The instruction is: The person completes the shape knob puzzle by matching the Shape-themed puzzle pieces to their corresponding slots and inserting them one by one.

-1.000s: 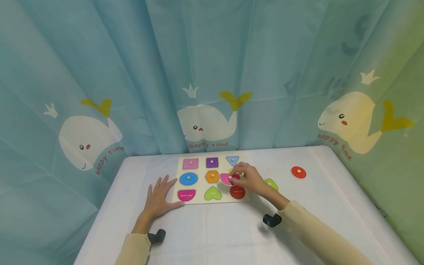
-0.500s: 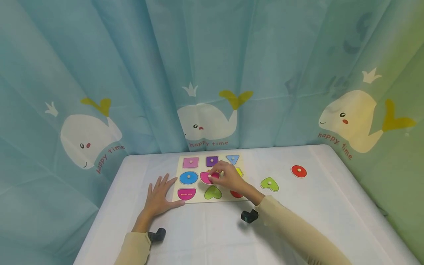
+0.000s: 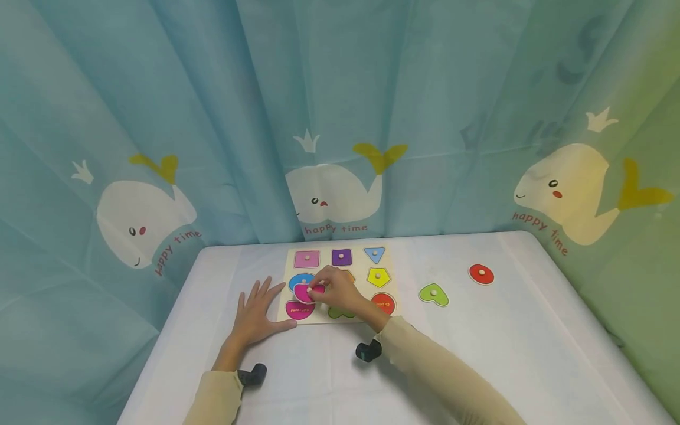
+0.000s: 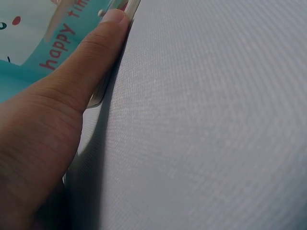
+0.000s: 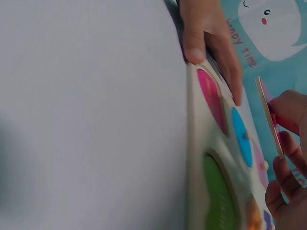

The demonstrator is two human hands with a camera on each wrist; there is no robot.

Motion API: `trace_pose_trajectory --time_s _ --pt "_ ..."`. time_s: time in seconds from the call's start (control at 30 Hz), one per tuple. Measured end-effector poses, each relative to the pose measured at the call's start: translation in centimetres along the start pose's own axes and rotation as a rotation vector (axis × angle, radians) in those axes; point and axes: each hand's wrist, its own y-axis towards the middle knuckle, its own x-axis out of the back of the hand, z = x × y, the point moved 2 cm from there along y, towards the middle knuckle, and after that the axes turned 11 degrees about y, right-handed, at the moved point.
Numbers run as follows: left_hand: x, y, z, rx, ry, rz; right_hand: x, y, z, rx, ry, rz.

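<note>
My right hand (image 3: 340, 290) pinches the knob of a magenta half-round puzzle piece (image 3: 301, 294). In the head view the piece hangs over the left side of the puzzle board (image 3: 361, 319), between the blue oval (image 3: 299, 278) and the magenta half-round recess (image 3: 300, 310). The right wrist view shows the piece (image 5: 269, 117) raised above the board, edge-on. My left hand (image 3: 256, 316) lies with spread, straight fingers at the board's left edge. Its thumb (image 4: 96, 52) touches the near corner. The orange hexagon and the green heart recess are partly hidden by my right hand.
A green heart piece (image 3: 434, 294) and a red round piece (image 3: 481, 274) lie on the white table to the board's right. The pink, purple, light blue and yellow (image 3: 379, 277) pieces sit in the board. A blue curtain (image 3: 340, 118) hangs behind the table.
My right hand has carried the half-round piece leftward across the board, from near the yellow pentagon to above the half-round recess. The left hand has stayed in place.
</note>
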Motion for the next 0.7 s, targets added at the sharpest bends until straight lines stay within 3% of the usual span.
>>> trace_pose_trajectory --time_s 0.37,0.7 --pt "0.4 -0.2 -0.1 -0.015 -0.006 -0.026 -3.0 0.2 -0.5 0.066 -0.004 -0.005" --pt "0.0 0.0 0.0 -0.012 0.001 -0.024 -4.2 -0.2 -0.8 -0.005 -0.149 -0.011"
